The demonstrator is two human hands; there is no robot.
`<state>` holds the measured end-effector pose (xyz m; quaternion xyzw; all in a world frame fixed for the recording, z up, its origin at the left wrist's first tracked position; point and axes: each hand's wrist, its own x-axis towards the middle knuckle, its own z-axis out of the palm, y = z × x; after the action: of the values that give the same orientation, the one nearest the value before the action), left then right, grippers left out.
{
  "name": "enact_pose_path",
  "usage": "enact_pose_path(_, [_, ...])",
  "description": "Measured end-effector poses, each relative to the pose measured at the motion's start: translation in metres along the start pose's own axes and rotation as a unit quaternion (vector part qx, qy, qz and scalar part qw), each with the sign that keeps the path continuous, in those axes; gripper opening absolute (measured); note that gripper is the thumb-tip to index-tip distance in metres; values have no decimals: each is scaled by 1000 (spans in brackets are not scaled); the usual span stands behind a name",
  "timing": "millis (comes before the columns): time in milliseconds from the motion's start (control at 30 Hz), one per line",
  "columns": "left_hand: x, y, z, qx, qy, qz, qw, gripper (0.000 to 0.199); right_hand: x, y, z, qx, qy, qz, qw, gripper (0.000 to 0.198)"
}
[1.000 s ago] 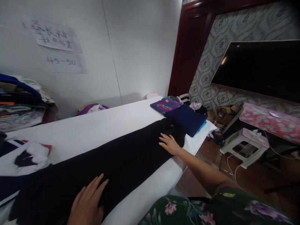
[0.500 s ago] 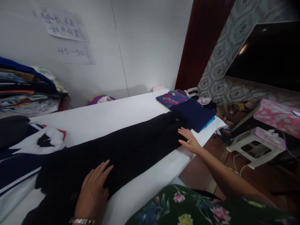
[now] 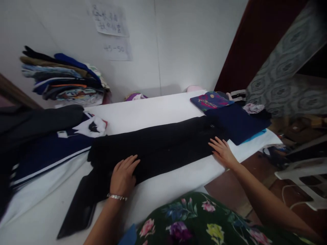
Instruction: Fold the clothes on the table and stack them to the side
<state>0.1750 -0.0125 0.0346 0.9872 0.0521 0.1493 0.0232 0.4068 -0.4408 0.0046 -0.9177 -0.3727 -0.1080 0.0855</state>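
A long black garment [image 3: 163, 148] lies stretched across the white tabletop, folded into a strip. My left hand [image 3: 124, 175], with a metal bracelet at the wrist, rests palm down on its near left part, fingers stretched out. At the near right edge my right hand [image 3: 222, 152] touches the cloth with its fingers spread. Neither hand grips anything. Below the garment's left end, a dark flat piece [image 3: 76, 212] slants toward me; whether it belongs to the garment I cannot tell. A folded navy garment [image 3: 235, 122] adjoins the black one's right end.
To the left lie a navy garment with white stripes [image 3: 53, 156] and a dark grey one [image 3: 38, 120]. A stack of folded clothes [image 3: 66, 80] stands against the wall. Beyond the white table's [image 3: 143, 119] right side is a white plastic stool [image 3: 304, 180].
The view has swung left, so more of the clothes stack and left-hand garments shows. Both hands remain on the black garment, fingers still outstretched. The dark flat piece at lower left shows more fully.
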Motion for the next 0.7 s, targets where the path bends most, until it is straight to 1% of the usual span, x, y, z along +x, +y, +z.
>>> enact_pose_path(100, [0, 4, -3, -17, -12, -13, 1000, 61, -3, -4, -6, -3, 12, -3, 1000, 50])
enact_pose_path(167, [0, 6, -4, -32, -13, -15, 999, 62, 0, -17, -16, 9, 33, -17, 999, 53])
enact_pose_path(233, [-1, 7, -5, -42, -13, -19, 999, 62, 7, -38, -29, 47, 55, -52, 996, 55])
enact_pose_path(300, [-1, 8, -6, -47, -12, -24, 999, 61, 19, -67, -40, 98, 70, -88, 989, 54])
enact_pose_path(367, [-2, 9, -6, -44, -4, -28, 999, 59, 33, -96, -45, 142, 76, -115, 980, 52])
enact_pose_path(467, [-5, 9, -7, -35, 24, -43, 998, 53, 54, -130, -36, 190, 71, -148, 968, 46])
enact_pose_path(533, [-7, 10, -8, -34, 35, -57, 997, 50, 66, -142, -22, 218, 57, -154, 962, 40])
enact_pose_path(633, [-9, 10, -8, -42, 29, -66, 997, 48, 78, -149, -5, 259, 40, -121, 957, 32])
enact_pose_path(700, [-9, 11, -7, -46, 25, -65, 997, 48, 84, -152, -2, 280, 38, -95, 955, 30])
